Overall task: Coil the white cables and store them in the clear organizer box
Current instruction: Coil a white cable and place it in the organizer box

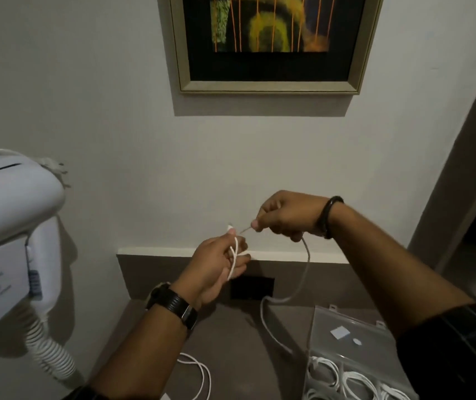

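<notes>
White cable (306, 255) strung in the air between both hands, left hand (219, 264) with turns looped over its fingers, right hand (286, 216) in a pinching grip on the strand, slack trailing to the table (231, 342), clear organizer box (346, 336) open lower right, coils inside cut off by the frame edge, another loose cable (199, 373) partly hidden behind the left forearm.

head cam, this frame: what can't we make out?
- Organizer box: right side hidden by the right sleeve, bottom cut by the frame edge; coil count unknown.
- Loose cable on the counter: cut by the bottom edge.
- Held cable: run inside the right hand hidden by fingers.
- Hair dryer label: blurred.
</notes>
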`<move>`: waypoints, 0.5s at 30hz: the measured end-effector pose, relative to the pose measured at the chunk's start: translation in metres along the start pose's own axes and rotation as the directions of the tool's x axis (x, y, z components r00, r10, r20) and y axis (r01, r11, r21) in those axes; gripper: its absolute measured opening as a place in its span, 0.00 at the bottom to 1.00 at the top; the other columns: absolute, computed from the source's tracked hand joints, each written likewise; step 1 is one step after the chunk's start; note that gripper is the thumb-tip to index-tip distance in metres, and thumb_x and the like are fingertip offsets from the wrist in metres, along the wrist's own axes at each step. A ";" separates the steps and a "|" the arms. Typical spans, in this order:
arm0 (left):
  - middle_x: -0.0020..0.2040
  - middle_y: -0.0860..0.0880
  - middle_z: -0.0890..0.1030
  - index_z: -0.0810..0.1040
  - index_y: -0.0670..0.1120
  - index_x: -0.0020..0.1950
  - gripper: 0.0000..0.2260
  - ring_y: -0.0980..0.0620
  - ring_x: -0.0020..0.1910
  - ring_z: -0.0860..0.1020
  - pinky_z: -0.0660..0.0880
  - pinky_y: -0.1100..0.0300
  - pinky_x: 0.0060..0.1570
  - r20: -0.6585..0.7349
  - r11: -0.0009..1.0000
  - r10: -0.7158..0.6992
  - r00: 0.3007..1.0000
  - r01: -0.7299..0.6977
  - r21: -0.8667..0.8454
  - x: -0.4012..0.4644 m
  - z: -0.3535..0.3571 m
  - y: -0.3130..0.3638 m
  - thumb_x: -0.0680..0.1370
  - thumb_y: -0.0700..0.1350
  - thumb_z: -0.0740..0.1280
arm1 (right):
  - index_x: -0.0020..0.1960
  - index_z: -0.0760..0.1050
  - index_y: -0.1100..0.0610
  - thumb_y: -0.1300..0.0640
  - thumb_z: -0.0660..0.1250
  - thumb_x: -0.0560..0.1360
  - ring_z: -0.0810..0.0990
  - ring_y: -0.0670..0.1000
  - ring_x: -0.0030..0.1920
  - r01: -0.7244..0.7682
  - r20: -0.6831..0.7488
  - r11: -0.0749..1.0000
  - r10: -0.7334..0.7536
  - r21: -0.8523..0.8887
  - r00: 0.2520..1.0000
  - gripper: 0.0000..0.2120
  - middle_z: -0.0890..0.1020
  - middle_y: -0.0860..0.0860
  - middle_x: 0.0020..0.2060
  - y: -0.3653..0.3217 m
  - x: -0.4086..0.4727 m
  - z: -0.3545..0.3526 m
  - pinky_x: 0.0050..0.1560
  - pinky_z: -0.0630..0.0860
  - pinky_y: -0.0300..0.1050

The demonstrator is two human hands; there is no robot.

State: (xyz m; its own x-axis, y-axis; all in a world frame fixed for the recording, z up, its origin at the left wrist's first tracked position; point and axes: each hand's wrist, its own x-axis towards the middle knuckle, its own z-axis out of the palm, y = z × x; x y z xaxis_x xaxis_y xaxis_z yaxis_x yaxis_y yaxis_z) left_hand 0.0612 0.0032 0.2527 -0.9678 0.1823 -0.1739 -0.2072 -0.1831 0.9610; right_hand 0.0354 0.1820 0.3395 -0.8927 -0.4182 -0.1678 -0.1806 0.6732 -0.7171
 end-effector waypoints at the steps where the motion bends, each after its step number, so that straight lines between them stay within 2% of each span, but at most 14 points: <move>1: 0.54 0.40 0.82 0.79 0.40 0.54 0.16 0.48 0.49 0.82 0.77 0.50 0.53 -0.029 0.997 0.012 1.000 -0.014 -0.070 0.002 0.000 0.002 0.80 0.52 0.60 | 0.39 0.80 0.57 0.52 0.68 0.74 0.65 0.49 0.26 0.041 0.021 0.999 -0.041 0.012 0.999 0.10 0.71 0.50 0.26 -0.004 -0.004 0.007 0.27 0.64 0.41; 3: 0.57 0.40 0.80 0.77 0.38 0.58 0.18 0.49 0.49 0.80 0.78 0.52 0.51 -0.039 0.979 0.019 0.999 -0.027 -0.204 0.005 0.002 0.010 0.81 0.52 0.58 | 0.40 0.80 0.57 0.53 0.64 0.77 0.66 0.48 0.24 0.131 0.080 0.990 -0.135 0.053 0.988 0.11 0.72 0.48 0.24 -0.004 -0.009 0.036 0.25 0.65 0.39; 5: 0.63 0.39 0.76 0.73 0.36 0.63 0.21 0.46 0.58 0.77 0.75 0.50 0.58 0.011 0.956 0.021 1.000 -0.017 -0.293 0.004 0.004 0.020 0.82 0.52 0.56 | 0.38 0.79 0.54 0.53 0.60 0.79 0.66 0.47 0.23 0.191 0.152 0.972 -0.212 0.139 0.966 0.14 0.72 0.47 0.23 0.000 -0.011 0.069 0.24 0.65 0.38; 7: 0.65 0.37 0.76 0.72 0.35 0.64 0.23 0.41 0.61 0.77 0.74 0.50 0.60 0.087 0.935 0.044 0.995 -0.010 -0.353 0.002 0.004 0.027 0.81 0.53 0.56 | 0.44 0.80 0.56 0.52 0.58 0.80 0.67 0.48 0.24 0.142 0.209 0.957 -0.197 0.252 0.958 0.14 0.72 0.49 0.25 0.012 -0.009 0.090 0.26 0.66 0.38; 9: 0.62 0.35 0.78 0.73 0.34 0.63 0.23 0.39 0.57 0.79 0.77 0.48 0.57 0.163 0.924 0.047 0.986 0.019 -0.383 -0.004 0.004 0.031 0.81 0.53 0.56 | 0.48 0.80 0.59 0.48 0.59 0.79 0.68 0.48 0.26 0.063 0.250 0.956 -0.137 0.285 0.959 0.17 0.72 0.50 0.26 0.028 -0.004 0.095 0.28 0.67 0.40; 12: 0.57 0.36 0.81 0.74 0.34 0.61 0.23 0.41 0.48 0.83 0.81 0.50 0.48 0.284 0.934 0.042 0.958 0.063 -0.351 -0.010 0.002 0.032 0.81 0.53 0.55 | 0.44 0.81 0.57 0.44 0.61 0.76 0.69 0.49 0.26 -0.001 0.244 0.989 -0.035 0.149 0.969 0.18 0.73 0.49 0.25 0.047 0.006 0.083 0.32 0.69 0.42; 15: 0.55 0.36 0.82 0.75 0.34 0.61 0.23 0.43 0.45 0.84 0.82 0.51 0.45 0.336 0.963 0.053 0.940 0.041 -0.268 -0.012 0.001 0.030 0.81 0.52 0.54 | 0.36 0.78 0.57 0.53 0.64 0.75 0.68 0.50 0.27 -0.043 0.102 0.994 0.032 0.103 0.994 0.12 0.73 0.52 0.27 0.051 0.014 0.056 0.30 0.68 0.44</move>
State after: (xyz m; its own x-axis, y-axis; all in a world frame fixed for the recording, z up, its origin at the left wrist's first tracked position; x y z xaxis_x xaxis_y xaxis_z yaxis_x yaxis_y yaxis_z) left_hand 0.0666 -0.0036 0.2835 -0.8728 0.4864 -0.0401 -0.2778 -0.4275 0.8603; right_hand 0.0365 0.1767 0.2627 -0.8511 -0.4564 -0.2593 -0.0988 0.6245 -0.7748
